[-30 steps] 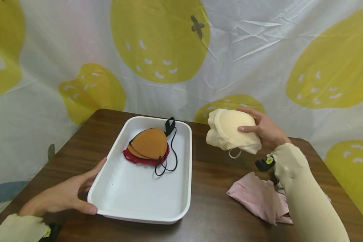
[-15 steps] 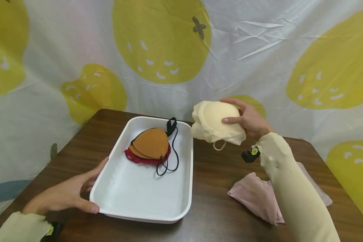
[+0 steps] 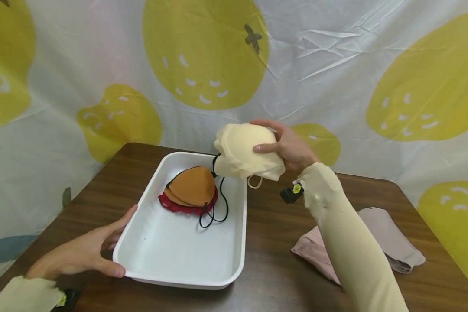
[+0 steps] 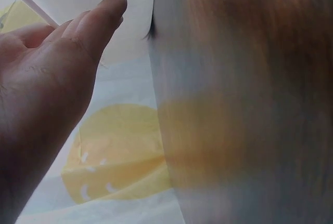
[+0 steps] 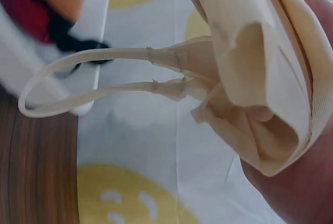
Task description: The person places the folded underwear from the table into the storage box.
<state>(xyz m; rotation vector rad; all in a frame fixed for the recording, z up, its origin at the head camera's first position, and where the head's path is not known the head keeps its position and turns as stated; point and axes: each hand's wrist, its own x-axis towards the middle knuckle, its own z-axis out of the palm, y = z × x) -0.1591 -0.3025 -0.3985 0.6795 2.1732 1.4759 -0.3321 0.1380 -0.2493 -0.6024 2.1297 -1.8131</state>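
Note:
My right hand (image 3: 292, 149) grips a folded cream bra (image 3: 243, 145), thumb on its near cup. It hangs in the air over the far right corner of the white tray (image 3: 179, 273). A thin strap loop (image 5: 78, 55) dangles below it in the right wrist view. Inside the tray, an orange-brown bra (image 3: 193, 186) with black straps lies on a red, frilly-edged garment (image 3: 175, 205). My left hand (image 3: 83, 251) touches the tray's near left corner, thumb at the front and fingers along the side. In the left wrist view its fingers (image 4: 101, 24) lie fairly straight against the outer wall.
A pink cloth item (image 3: 316, 253) lies on the brown wooden table (image 3: 273, 260) at the right, partly hidden by my right forearm. Beyond it sits a folded greyish-pink item (image 3: 390, 236). A white curtain (image 3: 327, 86) with yellow fruit prints hangs behind the table.
My right hand has carried the cream bra left and slightly up, from the table's right side to over the tray's far right corner. My left hand and the tray stay about where they were.

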